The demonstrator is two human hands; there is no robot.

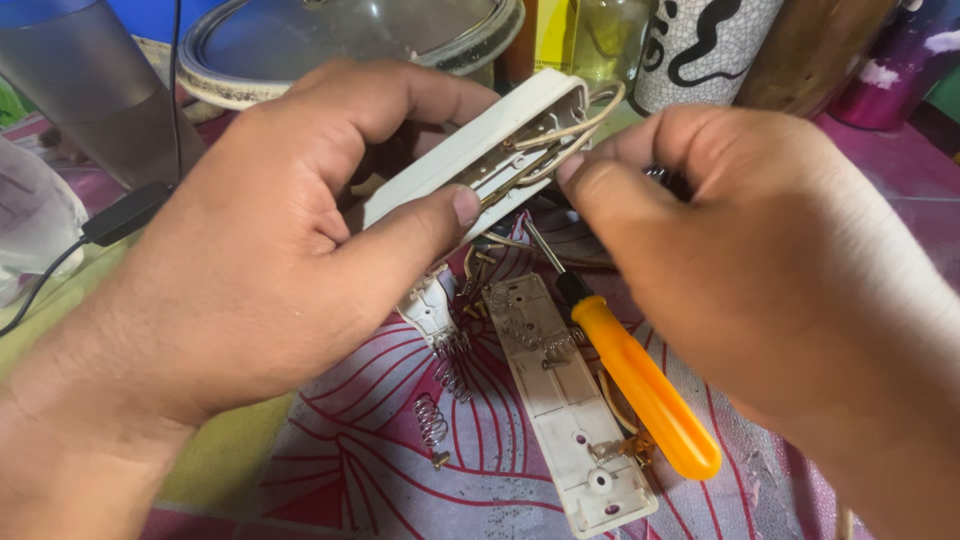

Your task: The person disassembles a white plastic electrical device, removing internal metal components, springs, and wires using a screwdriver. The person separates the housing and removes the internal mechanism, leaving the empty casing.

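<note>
At frame centre, the left hand [270, 270] gripped a smooth white plastic casing [470, 150]; the right hand [740, 250] pinched its stiff cream wires [575, 130]. Below lay an orange-handled screwdriver [645, 385], coiled springs [432, 420] and a flat cover [575, 410] on the patterned desk [380, 480].

White opened casing [470, 150] — tilted, wires exposed

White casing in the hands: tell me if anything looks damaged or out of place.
The casing is opened up, wires bulging from its end. Its other half lies on the cloth beside loose springs and a screwdriver.
</note>
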